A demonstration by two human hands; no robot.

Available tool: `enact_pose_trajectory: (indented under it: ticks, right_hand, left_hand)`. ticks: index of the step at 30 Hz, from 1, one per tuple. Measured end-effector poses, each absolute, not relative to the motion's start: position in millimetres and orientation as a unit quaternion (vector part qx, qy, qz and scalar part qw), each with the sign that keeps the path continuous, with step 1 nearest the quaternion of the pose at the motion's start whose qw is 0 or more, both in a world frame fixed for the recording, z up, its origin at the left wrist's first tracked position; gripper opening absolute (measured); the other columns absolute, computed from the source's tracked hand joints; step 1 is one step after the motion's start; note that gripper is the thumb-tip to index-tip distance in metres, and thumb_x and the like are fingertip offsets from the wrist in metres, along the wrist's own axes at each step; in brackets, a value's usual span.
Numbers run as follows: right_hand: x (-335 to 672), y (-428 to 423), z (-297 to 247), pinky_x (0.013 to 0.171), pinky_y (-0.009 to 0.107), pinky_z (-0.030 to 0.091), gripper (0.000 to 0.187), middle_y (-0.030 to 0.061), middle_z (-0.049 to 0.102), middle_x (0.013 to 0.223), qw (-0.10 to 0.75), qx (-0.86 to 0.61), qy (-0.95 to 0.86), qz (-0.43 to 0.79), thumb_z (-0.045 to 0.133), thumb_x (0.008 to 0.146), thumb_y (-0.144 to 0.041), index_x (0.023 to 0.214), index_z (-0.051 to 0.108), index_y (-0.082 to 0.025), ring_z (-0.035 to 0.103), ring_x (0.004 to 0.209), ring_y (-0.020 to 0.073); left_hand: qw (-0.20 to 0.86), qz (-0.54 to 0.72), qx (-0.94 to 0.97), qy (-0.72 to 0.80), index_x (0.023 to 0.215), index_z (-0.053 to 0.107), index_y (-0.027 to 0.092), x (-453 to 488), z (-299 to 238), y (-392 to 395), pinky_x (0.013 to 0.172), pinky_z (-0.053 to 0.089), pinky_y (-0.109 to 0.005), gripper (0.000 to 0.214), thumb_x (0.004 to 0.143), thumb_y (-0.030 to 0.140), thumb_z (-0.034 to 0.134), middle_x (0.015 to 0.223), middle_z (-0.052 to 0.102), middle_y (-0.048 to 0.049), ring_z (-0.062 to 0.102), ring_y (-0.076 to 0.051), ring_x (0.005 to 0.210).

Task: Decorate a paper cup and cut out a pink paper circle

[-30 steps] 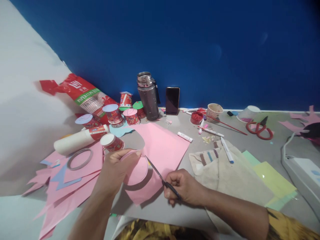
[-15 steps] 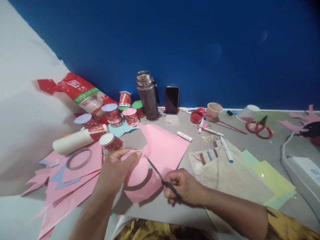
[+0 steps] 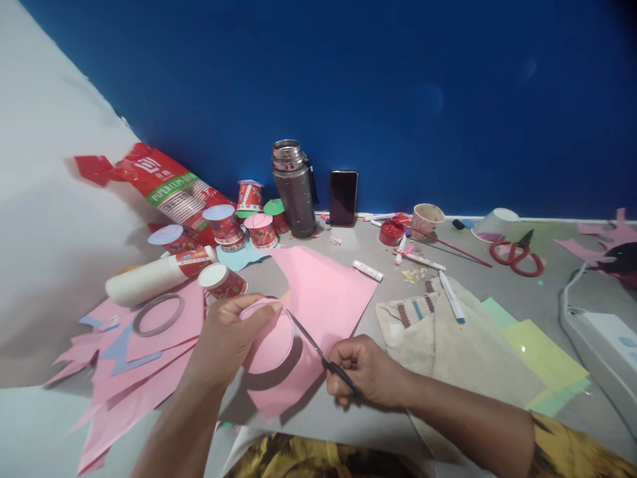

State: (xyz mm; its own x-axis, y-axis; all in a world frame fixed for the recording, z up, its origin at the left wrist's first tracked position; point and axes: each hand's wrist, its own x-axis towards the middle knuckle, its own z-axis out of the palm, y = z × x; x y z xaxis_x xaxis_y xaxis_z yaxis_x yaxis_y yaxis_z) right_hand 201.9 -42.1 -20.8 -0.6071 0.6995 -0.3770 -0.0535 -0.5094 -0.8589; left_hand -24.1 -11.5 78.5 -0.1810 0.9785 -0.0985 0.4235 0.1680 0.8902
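My left hand (image 3: pixel 223 342) pinches a round piece of pink paper (image 3: pixel 270 338) with a drawn outline along its edge, thumb on top. In my right hand (image 3: pixel 365 372) are black-handled scissors (image 3: pixel 311 342), their blades pointing up and left to the circle's upper right edge. The blades look nearly closed. Below and behind the circle lies a larger pink sheet (image 3: pixel 326 285) on the grey table. A small red paper cup (image 3: pixel 222 281) lies tilted just beyond my left hand.
Left are pink paper scraps (image 3: pixel 149 398), a tape ring (image 3: pixel 158 315) and a sleeve of cups (image 3: pixel 149 280). Behind stand decorated cups (image 3: pixel 223 229), a steel flask (image 3: pixel 293 192) and a phone (image 3: pixel 343 199). Right lie a cloth (image 3: pixel 468 358), markers (image 3: pixel 451 297), red-handled scissors (image 3: pixel 517 255) and a power strip (image 3: pixel 607 352).
The pink circle has shifted slightly left and down, and the scissor tips have moved slightly left with its edge. Both hands keep their grips.
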Motion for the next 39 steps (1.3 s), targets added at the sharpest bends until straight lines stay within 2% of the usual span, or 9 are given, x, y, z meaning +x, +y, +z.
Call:
enact_pose_trajectory:
  ticks: [3, 12, 21, 32, 39]
  right_hand:
    - [201.8, -42.5, -22.2, 0.046, 0.020, 0.046, 0.055, -0.0025, 0.064, 0.052, 0.241, -0.376, -0.431, 0.784, 0.099, 0.052, -0.055, 0.063, 0.061, -0.016, 0.058, 0.046, 0.0095]
    - [202.2, -41.5, -20.5, 0.045, 0.019, 0.041, 0.053, -0.0017, 0.065, 0.052, 0.243, -0.373, -0.435, 0.783, 0.098, 0.054, -0.053, 0.065, 0.062, -0.015, 0.058, 0.046, 0.0098]
    - [203.6, -41.2, -22.1, 0.043, 0.019, 0.040, 0.056, -0.0024, 0.064, 0.051, 0.241, -0.379, -0.436, 0.780, 0.098, 0.053, -0.057, 0.066, 0.062, -0.016, 0.056, 0.043, 0.0089]
    - [203.1, -41.4, -20.3, 0.044, 0.019, 0.040, 0.060, -0.0027, 0.063, 0.051, 0.243, -0.377, -0.442, 0.777, 0.096, 0.053, -0.062, 0.066, 0.059, -0.017, 0.055, 0.043, 0.0084]
    - [203.3, -40.7, -16.5, 0.041, 0.018, 0.036, 0.056, -0.0026, 0.063, 0.050, 0.245, -0.378, -0.441, 0.777, 0.098, 0.053, -0.056, 0.064, 0.059, -0.017, 0.053, 0.041, 0.0080]
  left_hand:
    - [0.371, 0.380, 0.526, 0.664, 0.064, 0.073, 0.017, -24.1, 78.2, -11.8, 0.053, 0.039, -0.023, 0.031, 0.069, 0.048, 0.078, 0.060, 0.058, 0.0005, 0.049, -0.014, 0.060]
    - [0.359, 0.377, 0.540, 0.662, 0.062, 0.071, 0.017, -21.0, 78.8, -11.9, 0.052, 0.038, -0.024, 0.031, 0.071, 0.047, 0.075, 0.059, 0.056, 0.0007, 0.048, -0.014, 0.058]
    - [0.347, 0.370, 0.547, 0.666, 0.062, 0.069, 0.018, -16.4, 81.3, -12.3, 0.048, 0.037, -0.024, 0.031, 0.072, 0.047, 0.074, 0.055, 0.054, 0.0019, 0.044, -0.013, 0.053]
    - [0.353, 0.372, 0.550, 0.659, 0.061, 0.069, 0.018, -16.8, 79.5, -11.9, 0.051, 0.037, -0.023, 0.030, 0.073, 0.045, 0.074, 0.059, 0.053, 0.0016, 0.046, -0.013, 0.059]
    - [0.372, 0.377, 0.539, 0.655, 0.063, 0.070, 0.018, -14.4, 80.4, -12.3, 0.052, 0.038, -0.023, 0.029, 0.072, 0.045, 0.075, 0.060, 0.054, 0.0016, 0.047, -0.014, 0.059]
